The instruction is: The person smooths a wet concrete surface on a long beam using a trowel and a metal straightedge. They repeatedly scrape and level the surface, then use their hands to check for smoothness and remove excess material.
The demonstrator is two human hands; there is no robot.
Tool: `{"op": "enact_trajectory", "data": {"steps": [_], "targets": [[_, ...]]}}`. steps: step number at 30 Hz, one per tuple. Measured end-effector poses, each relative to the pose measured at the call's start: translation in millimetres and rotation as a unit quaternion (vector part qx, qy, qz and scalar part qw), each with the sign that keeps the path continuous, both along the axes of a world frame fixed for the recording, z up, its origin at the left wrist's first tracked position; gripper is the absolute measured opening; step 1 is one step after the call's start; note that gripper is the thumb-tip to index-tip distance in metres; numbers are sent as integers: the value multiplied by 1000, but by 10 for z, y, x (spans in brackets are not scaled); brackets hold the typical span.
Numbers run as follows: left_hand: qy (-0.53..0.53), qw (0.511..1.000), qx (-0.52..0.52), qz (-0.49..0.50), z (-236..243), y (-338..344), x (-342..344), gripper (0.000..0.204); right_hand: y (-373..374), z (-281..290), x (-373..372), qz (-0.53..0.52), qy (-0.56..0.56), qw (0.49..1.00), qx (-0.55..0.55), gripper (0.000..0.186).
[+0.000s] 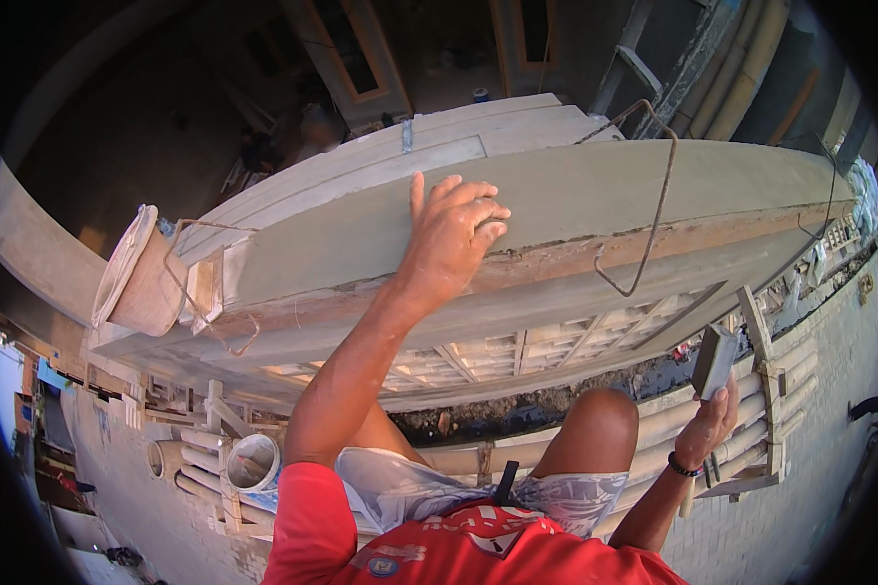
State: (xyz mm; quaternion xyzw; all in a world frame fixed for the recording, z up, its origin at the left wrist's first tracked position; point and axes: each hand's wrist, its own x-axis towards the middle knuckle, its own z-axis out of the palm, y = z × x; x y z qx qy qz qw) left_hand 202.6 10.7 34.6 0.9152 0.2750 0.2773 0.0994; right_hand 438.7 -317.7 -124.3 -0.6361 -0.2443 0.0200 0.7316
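Note:
My left hand (454, 232) is palm down at the long ledge of smooth grey mortar (576, 200), near its front edge. Its fingers are spread and a little bent; whatever may lie under the palm is hidden. Lower on the right, my right hand (709, 429) grips a grey, rectangular plastering float (715, 363), tilted upward and apart from the ledge. A board (556, 255) runs along the ledge's front edge. One bent metal rod clamp (665, 200) straddles the ledge right of my left hand, and another bent rod (178, 278) sits at its left end.
Beneath me are bamboo poles (537, 453) lashed to wooden posts (754, 327). A whitish bucket (254, 462) stands at the lower left. A round column top (137, 278) adjoins the ledge's left end. Far below lies paving (810, 429), with a dark trench (478, 417) beside the wall.

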Motion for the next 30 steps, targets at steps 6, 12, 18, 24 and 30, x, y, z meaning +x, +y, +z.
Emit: {"op": "enact_trajectory", "data": {"steps": [6,12,18,24,30], "targets": [[-10,1000,-23,2,78,10,-69,15,199,295,-124,19,-49,998,42,56],[-114,991,62,39,25,-30,-423,17,770,1125,-556,168,-236,957,13,63],[-162,975,112,106,-95,-291,-1032,18,1784,1727,-1003,122,-479,843,-211,44],[-179,973,83,119,-212,-439,-1488,16,2140,1788,-1226,114,-528,781,-314,43],[-196,971,59,123,-305,-486,-1733,15,2196,1786,-1233,111,-506,789,-331,40]]}}
